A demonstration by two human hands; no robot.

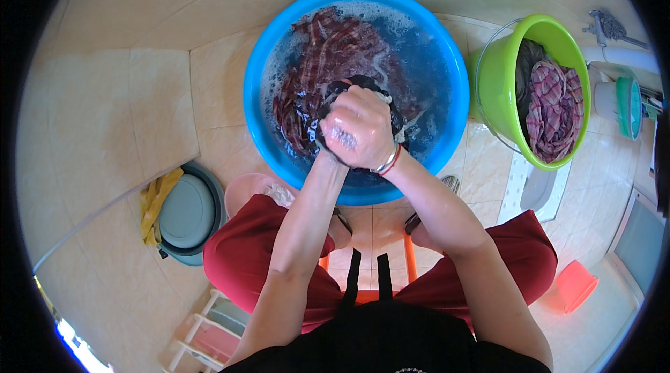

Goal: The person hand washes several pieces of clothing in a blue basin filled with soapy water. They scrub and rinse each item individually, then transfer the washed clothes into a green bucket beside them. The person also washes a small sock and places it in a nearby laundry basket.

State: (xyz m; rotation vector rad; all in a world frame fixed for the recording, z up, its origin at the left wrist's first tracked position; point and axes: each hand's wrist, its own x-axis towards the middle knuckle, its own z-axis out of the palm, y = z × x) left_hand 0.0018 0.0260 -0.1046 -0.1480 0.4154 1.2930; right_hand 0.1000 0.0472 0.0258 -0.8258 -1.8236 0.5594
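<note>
Both hands are clenched around a dark wet cloth (363, 87) over the middle of the blue basin (255, 87) — the right hand (363, 129) lies on top in a tight fist, while the left hand (328, 146) is mostly hidden beneath it, gripping the same bundle. A striped red garment (321, 59) soaks in the sudsy water at the basin's far left side. Beside the basin's right rim stands a green bucket (499, 80) (plaid cloth (551, 108) inside) — a grey lidded pail (188, 212) sits on the floor tiles to the near left.
</note>
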